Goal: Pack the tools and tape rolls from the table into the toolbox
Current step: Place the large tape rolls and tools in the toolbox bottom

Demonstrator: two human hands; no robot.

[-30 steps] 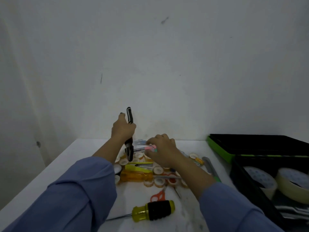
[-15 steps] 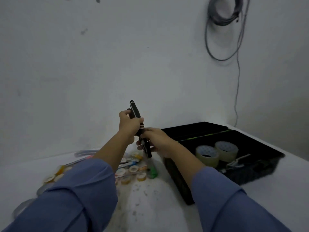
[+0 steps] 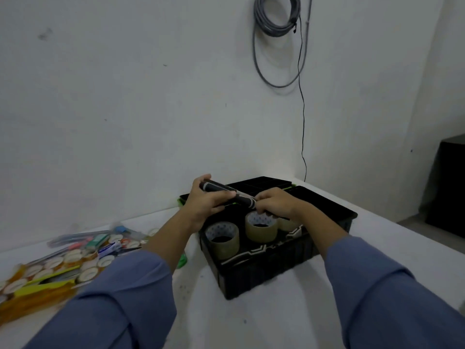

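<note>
A black-handled tool with pale stripes [image 3: 227, 193] lies level above the open black toolbox [image 3: 266, 269]. My left hand [image 3: 205, 201] grips its handle end and my right hand [image 3: 275, 204] holds its other end; the tool's tip is hidden under my right hand. Inside the box stand two tan tape rolls [image 3: 222, 239] [image 3: 261, 226], with a third partly hidden behind my right wrist. A pile of small tape rolls, pens and an orange-handled screwdriver [image 3: 37, 295] lies on the white table at the left.
The toolbox lid [image 3: 259, 185] lies open behind the box, against the wall. A green-tipped tool [image 3: 181, 259] peeks out beside the box's left wall. A coiled grey cable [image 3: 276, 18] hangs on the wall. A dark cabinet [image 3: 448, 182] stands at the far right.
Both hands carried the black tool rightwards from above the pile to over the toolbox. The tool turned from upright to level. My view swung right.
</note>
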